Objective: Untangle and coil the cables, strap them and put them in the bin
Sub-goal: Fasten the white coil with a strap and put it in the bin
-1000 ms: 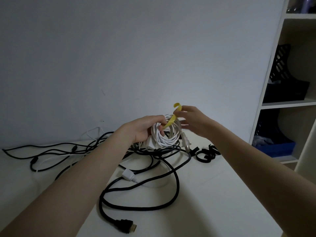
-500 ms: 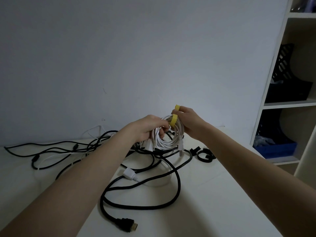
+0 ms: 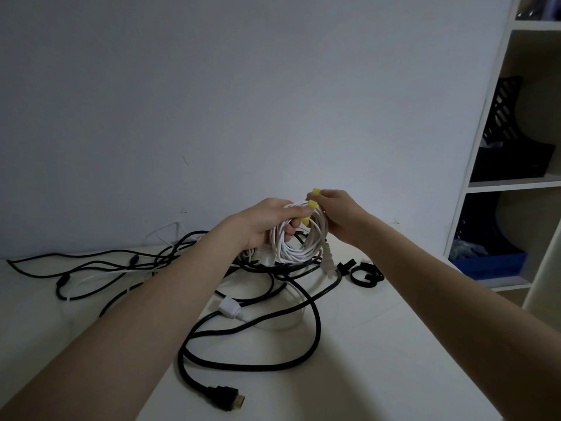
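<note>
A coiled white cable (image 3: 299,243) is held above the white table (image 3: 379,344), its plug (image 3: 328,264) hanging at the lower right. My left hand (image 3: 267,223) grips the coil's left side, thumb through the loop. A yellow strap (image 3: 310,208) wraps over the top of the coil. My right hand (image 3: 337,215) pinches the strap's upper end against the coil. Below lies a tangle of black cables (image 3: 258,314), one ending in an HDMI plug (image 3: 224,398), and a white connector (image 3: 230,308).
Black straps (image 3: 362,273) lie on the table right of the coil. More thin black and white cables (image 3: 100,268) spread to the left by the wall. A white shelf unit (image 3: 501,177) at right holds a blue bin (image 3: 488,262) and black file holders (image 3: 513,141).
The yellow strap, loose and arched a second ago, is now wrapped tight over the coil. My right hand has closed in onto it. The coil sits slightly higher.
</note>
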Demonstrator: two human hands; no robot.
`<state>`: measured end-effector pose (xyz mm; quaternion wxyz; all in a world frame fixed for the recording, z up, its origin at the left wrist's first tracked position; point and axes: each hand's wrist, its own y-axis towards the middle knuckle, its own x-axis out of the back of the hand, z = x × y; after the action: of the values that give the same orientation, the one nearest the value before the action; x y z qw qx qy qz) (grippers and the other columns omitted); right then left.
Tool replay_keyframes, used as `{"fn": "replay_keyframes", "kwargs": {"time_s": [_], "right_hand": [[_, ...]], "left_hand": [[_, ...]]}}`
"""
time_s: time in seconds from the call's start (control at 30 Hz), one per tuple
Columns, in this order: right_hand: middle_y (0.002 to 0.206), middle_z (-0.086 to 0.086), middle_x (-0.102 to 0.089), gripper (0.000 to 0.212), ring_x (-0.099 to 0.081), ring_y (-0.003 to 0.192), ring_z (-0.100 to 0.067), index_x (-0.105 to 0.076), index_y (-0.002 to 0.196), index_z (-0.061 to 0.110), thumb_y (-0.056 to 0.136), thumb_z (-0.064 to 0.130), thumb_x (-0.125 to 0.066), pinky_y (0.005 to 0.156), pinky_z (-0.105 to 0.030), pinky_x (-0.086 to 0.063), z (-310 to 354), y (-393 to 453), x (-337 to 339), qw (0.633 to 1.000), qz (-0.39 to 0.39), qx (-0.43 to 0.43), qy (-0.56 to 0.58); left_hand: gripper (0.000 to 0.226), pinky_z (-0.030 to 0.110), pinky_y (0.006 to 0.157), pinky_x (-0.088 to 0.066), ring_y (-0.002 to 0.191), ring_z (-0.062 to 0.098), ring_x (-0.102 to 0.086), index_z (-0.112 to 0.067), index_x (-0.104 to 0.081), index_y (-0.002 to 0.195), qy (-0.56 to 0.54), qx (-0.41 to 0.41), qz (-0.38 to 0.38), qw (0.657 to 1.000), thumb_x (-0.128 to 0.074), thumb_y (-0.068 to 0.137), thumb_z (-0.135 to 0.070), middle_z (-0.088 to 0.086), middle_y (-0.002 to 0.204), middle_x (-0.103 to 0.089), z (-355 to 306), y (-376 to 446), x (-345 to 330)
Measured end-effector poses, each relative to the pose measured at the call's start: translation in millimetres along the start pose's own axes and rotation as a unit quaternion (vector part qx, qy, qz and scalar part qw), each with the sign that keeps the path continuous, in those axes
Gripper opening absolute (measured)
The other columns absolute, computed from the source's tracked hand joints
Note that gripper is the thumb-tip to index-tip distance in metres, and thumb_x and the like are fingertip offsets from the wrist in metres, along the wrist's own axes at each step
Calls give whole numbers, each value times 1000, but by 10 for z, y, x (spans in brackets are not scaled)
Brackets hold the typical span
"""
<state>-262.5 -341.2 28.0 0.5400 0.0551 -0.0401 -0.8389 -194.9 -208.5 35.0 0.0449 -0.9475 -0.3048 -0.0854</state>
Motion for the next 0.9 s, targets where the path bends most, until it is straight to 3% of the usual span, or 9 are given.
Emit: {"fn": "replay_keyframes", "kwargs": {"time_s": [0.13,0.27,0.4,0.5,0.63,0.7,0.8,0.9], "right_hand": [[81,-14,-61,14,-58,68,-20,-62,95,-5,93,6,-53,56,-23,-53,-14,-25,81,997,48,-37,46],[77,-14,-59,16,-57,58,-17,-60,102,-10,91,-5,-51,48,-21,-50,-24,3,77,997,45,-60,13],[71,-11,-53,16,-51,55,-15,-55,78,-2,91,-9,-47,47,-20,-48,5,13,98,995,50,-77,-34],[74,-9,-60,13,-58,56,-13,-60,86,-2,93,5,-52,50,-21,-49,10,-14,103,994,65,-87,-19],[77,-9,-61,46,-57,67,-17,-61,96,-4,100,36,-38,67,-26,-48,-10,13,128,987,122,-99,26],[79,-10,-63,49,-59,72,-18,-63,95,-3,97,41,-41,74,-27,-48,-6,4,149,984,155,-87,9],[105,-13,-67,40,-64,96,-22,-62,113,-4,88,27,-58,89,-29,-50,-15,-13,157,980,191,-60,-9],[93,-7,-67,26,-63,81,-19,-62,112,-1,87,7,-61,79,-30,-50,-29,-15,153,984,161,-73,-20]], "left_hand": [[11,16,41,-36,41,5,-36,-12,-54,88,30,-7,32,999,-62,89,-18,-7,50,-43,-36,-50,32],[9,16,42,-36,39,4,-36,-10,-53,84,14,-23,38,999,-60,89,-8,-7,49,-44,-57,-48,24],[13,16,44,-35,38,4,-37,-8,-52,79,6,-19,36,999,-56,89,-3,-7,47,-43,-52,-35,21],[12,16,43,-35,38,3,-37,-8,-52,78,-2,-16,26,1000,-56,89,-3,-7,46,-43,-35,-16,15],[13,17,46,-37,40,4,-39,-10,-55,76,-12,-12,-34,999,-61,87,-6,-7,48,-45,-3,25,36],[14,18,48,-37,41,5,-40,-11,-56,75,-15,-5,-56,998,-62,87,-7,-6,48,-46,3,41,43],[15,20,48,-38,41,5,-41,-11,-55,73,-24,13,-84,996,-64,86,-10,-5,48,-47,8,66,68],[11,23,53,-38,48,8,-43,-5,-61,83,-24,35,-92,995,-70,82,-12,0,59,-47,18,84,98]]}}
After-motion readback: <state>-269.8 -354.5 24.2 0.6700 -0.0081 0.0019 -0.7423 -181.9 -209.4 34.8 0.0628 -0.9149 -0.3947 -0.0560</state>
